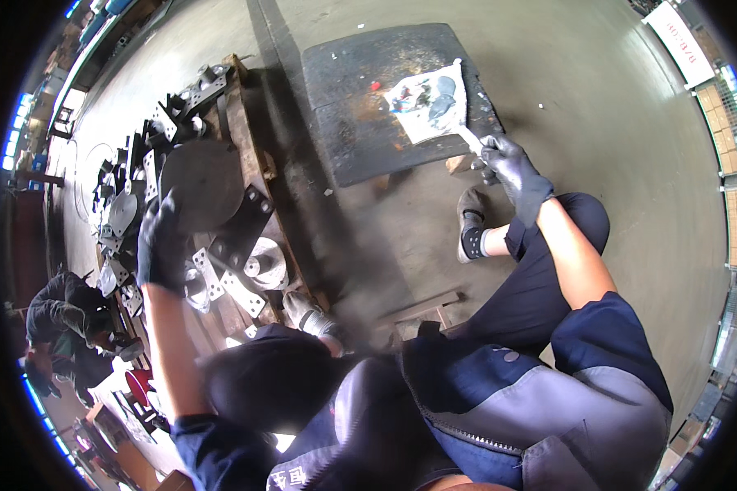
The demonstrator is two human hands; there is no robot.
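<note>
Gloved right hand [512,168] closed around the pale handle of a brush [469,139], far right, bristle end down on a white sheet [428,100] smeared with blue and dark paint. Sheet lying on a dark low board [360,123] on the floor. Gloved left hand [162,245] at left, resting on the edge of a round grey metal disc [203,180]; grip not clear, cannot tell. Metal brackets [221,278] near it on a wooden pallet [246,139]. Another person [70,315] crouching far left.
</note>
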